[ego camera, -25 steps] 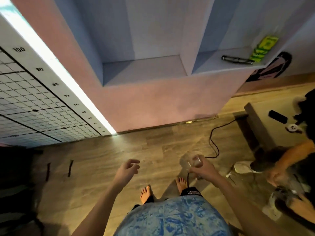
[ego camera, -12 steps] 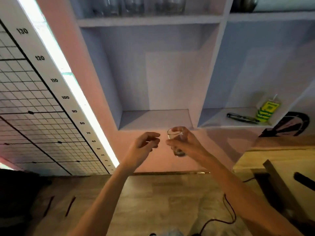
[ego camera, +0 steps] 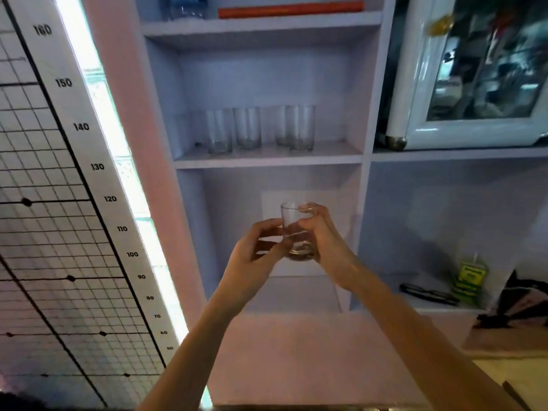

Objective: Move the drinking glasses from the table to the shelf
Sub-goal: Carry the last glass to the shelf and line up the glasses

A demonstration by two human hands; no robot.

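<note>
I am holding a short clear drinking glass (ego camera: 297, 231) upright in front of the pale shelf unit (ego camera: 267, 157), below the shelf board where the other glasses stand. My right hand (ego camera: 323, 241) is wrapped around the glass from its right side, thumb across the near wall and fingers curled over the far side close to the rim. My left hand (ego camera: 258, 253) comes in from the glass's left; its fingertips (ego camera: 281, 243) touch the lower part of the glass, the fingers bent and loosely closed against it rather than spread. So both hands are pinching the same glass, which is off any surface and held in the air.

Above the glass, on the shelf board, stands a row of tall clear tumblers (ego camera: 261, 129), upright and close to one another; I count about four, though their overlapping walls make the number hard to fix. Higher than the glass, on the next board up, lies an orange bar-shaped thing (ego camera: 290, 8). Directly behind the glass is an open compartment of the shelf unit.

To the left of the glass a white panel with a black grid and a numbered height scale (ego camera: 98, 167) leans along the wall. To the right of the glass and lower, in a neighbouring compartment, sit a yellow-green packet (ego camera: 470, 280) and a dark flat object (ego camera: 424, 293) beside it. Up and right of the glass is a white-framed glass door (ego camera: 480, 84).
</note>
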